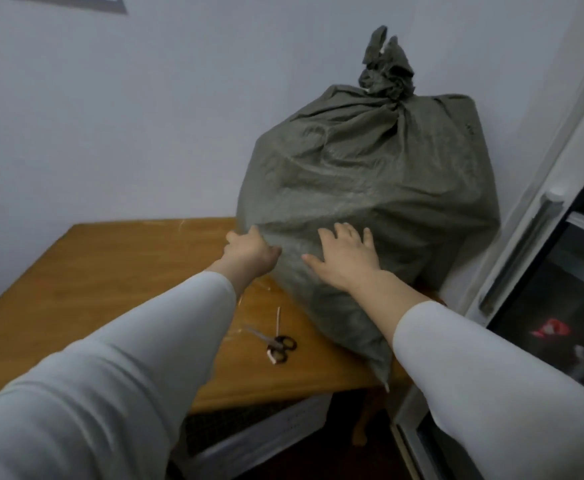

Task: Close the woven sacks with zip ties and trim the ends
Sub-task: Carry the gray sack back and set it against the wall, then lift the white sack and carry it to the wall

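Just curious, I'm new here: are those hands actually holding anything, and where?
Only the sack. The right hand presses flat on its lower front; the left hand curls against its lower left side, whether gripping cloth I cannot tell.
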Available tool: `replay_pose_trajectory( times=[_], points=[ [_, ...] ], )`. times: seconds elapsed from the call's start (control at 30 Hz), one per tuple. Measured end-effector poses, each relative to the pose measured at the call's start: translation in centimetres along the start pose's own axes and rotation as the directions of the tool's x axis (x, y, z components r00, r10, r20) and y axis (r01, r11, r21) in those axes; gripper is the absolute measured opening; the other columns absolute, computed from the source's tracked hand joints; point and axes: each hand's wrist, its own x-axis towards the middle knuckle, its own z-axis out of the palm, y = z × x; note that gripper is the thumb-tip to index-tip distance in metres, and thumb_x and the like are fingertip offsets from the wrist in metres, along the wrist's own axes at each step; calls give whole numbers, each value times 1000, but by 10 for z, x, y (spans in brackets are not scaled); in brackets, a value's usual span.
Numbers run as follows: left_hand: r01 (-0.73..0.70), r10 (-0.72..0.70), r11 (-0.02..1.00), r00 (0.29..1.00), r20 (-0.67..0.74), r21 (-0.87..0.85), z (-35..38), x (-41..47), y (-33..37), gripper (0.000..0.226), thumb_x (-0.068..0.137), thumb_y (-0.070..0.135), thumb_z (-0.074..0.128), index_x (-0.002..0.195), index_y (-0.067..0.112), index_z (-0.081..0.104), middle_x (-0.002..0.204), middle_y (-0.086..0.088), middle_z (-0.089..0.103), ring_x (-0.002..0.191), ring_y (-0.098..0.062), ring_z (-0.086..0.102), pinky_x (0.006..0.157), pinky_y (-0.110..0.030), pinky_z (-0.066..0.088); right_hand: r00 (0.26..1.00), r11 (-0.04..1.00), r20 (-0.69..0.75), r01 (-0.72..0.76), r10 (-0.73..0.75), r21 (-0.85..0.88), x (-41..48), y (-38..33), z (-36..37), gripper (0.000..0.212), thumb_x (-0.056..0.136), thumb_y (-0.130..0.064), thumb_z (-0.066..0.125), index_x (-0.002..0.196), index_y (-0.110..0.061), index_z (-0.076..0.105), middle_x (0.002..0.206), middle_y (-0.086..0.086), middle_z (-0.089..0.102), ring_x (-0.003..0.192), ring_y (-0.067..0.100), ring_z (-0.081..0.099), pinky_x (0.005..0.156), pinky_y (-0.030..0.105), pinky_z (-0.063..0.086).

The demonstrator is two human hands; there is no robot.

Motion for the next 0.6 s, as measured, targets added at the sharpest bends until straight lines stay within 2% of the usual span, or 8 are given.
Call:
replay_pose_trajectory(
  times=[0.1, 0.2, 0.27, 0.43, 0.47, 0.53, 0.6],
  points=[
    [42, -42, 998, 999, -5, 55, 5, -44, -32, 61, 95, 46, 39, 143, 9, 28, 144, -20, 33, 136, -37, 24, 105, -47, 32, 995, 996, 53, 87, -87, 9, -35, -28, 20, 62, 91, -55, 38, 140, -17, 32, 150, 13, 29, 141, 28, 21, 117, 53, 6],
    [184, -187, 979, 982, 24, 82, 20, -86, -72, 66, 92, 49, 45, 140, 6, 33, 140, -21, 39, 126, -35, 39, 100, -45, 42, 978, 990, 158, 131, -138, 59, -76, -53, 48, 58, 91, -54, 40, 134, -16, 40, 142, 12, 39, 136, 28, 31, 116, 53, 8],
    [231, -241, 965, 968, 74, 125, 32, -115, -99, 63, 92, 48, 46, 137, 4, 38, 136, -20, 44, 121, -34, 45, 96, -42, 46, 953, 985, 255, 145, -165, 95, -103, -68, 68, 58, 90, -55, 41, 133, -16, 41, 141, 13, 40, 134, 29, 33, 115, 54, 9],
    [290, -313, 938, 944, 106, 189, 53, -166, -162, 41, 93, 33, 49, 118, 1, 52, 120, -18, 55, 108, -33, 52, 80, -34, 44, 875, 961, 404, 214, -268, 174, -151, -103, 106, 57, 91, -53, 42, 132, -15, 41, 141, 13, 40, 132, 32, 34, 115, 54, 11],
    [306, -331, 931, 937, 111, 198, 56, -174, -172, 34, 93, 30, 50, 112, 2, 54, 113, -17, 56, 104, -32, 54, 77, -33, 43, 861, 957, 423, 222, -282, 188, -159, -110, 113, 56, 91, -53, 43, 131, -15, 42, 139, 13, 41, 131, 32, 35, 115, 54, 11],
    [333, -361, 919, 926, 109, 212, 63, -186, -193, 21, 92, 26, 50, 85, 6, 54, 90, -11, 57, 89, -28, 53, 71, -30, 42, 839, 951, 453, 233, -302, 204, -173, -123, 128, 56, 91, -52, 43, 132, -15, 41, 138, 13, 42, 130, 32, 36, 115, 54, 12],
    [373, -396, 908, 913, 100, 191, 70, -193, -216, 24, 90, 22, 51, 72, 7, 50, 80, -9, 56, 84, -27, 54, 68, -30, 41, 822, 948, 477, 235, -312, 215, -182, -134, 142, 56, 92, -50, 44, 135, -14, 40, 139, 13, 42, 131, 33, 36, 116, 53, 12]
  ],
)
